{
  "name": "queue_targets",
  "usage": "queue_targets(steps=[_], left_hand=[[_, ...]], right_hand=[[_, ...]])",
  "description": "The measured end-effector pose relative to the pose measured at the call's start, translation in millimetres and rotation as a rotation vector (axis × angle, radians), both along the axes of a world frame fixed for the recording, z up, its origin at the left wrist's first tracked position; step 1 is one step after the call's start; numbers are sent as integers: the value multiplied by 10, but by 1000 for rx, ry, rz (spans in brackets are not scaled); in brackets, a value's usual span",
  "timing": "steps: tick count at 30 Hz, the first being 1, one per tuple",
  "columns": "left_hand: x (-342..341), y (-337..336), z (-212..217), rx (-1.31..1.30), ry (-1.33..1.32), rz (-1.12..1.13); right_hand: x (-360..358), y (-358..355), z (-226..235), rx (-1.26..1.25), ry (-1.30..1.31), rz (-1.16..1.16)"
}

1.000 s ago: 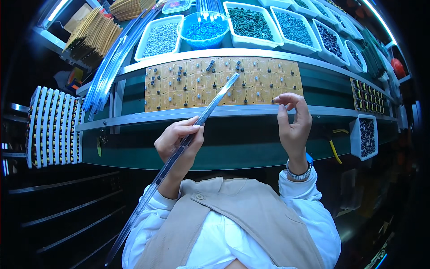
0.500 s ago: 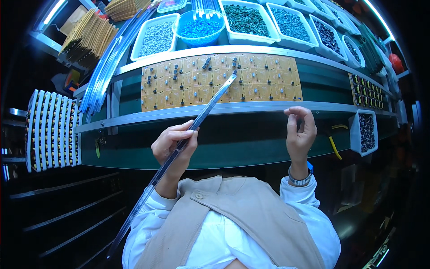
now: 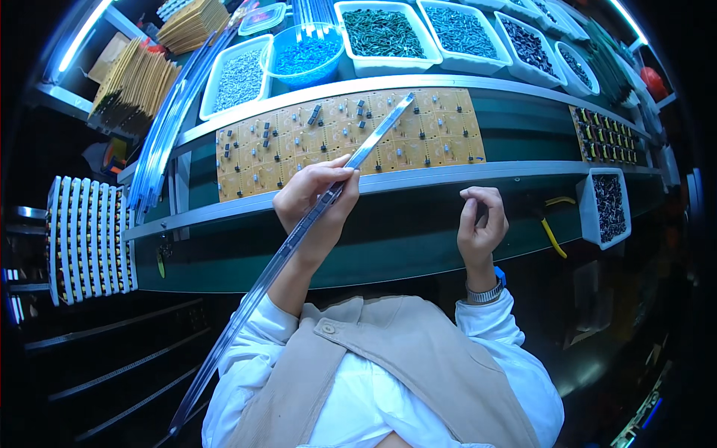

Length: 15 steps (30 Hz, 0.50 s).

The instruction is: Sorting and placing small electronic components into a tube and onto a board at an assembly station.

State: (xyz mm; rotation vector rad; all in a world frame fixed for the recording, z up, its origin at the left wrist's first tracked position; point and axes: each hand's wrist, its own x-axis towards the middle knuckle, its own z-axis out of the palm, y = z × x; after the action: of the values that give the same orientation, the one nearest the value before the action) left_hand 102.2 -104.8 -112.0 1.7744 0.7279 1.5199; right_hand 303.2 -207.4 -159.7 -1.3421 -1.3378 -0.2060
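My left hand (image 3: pixel 320 196) is closed round a long, clear plastic tube (image 3: pixel 280 257) with dark pieces inside. The tube slants from the lower left up over the tan circuit board panel (image 3: pixel 299 133), its far tip above the panel's right half. Small black and grey components stand on the panel, several black ones at a tilt. Nearer me than the rail, my right hand (image 3: pixel 484 224) hovers with fingers curled and thumb drawn toward the forefinger. Anything pinched there is too small to make out.
Metal rails (image 3: pixel 403 176) border the green surface. Behind are white bins of small parts (image 3: pixel 388 33) and a round blue-filled tub (image 3: pixel 306 56). More clear tubes (image 3: pixel 160 142) lie left. Yellow-handled pliers (image 3: pixel 553 237), a parts bin (image 3: pixel 606 209) and another populated board (image 3: pixel 606 136) are right.
My left hand has carried the tube forward and to the right, so its tip lies farther right over the panel. My right hand stays curled. The whole view has shifted slightly.
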Motion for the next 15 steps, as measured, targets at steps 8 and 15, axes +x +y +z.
queue_targets(steps=[8, 15], left_hand=[[-105, -144, -13, -19, 31, -8], [-189, -108, -287, 25, -22, -69]], right_hand=[[15, 17, -35, 7, 47, 7], [13, 20, -48, -6, 53, -4]])
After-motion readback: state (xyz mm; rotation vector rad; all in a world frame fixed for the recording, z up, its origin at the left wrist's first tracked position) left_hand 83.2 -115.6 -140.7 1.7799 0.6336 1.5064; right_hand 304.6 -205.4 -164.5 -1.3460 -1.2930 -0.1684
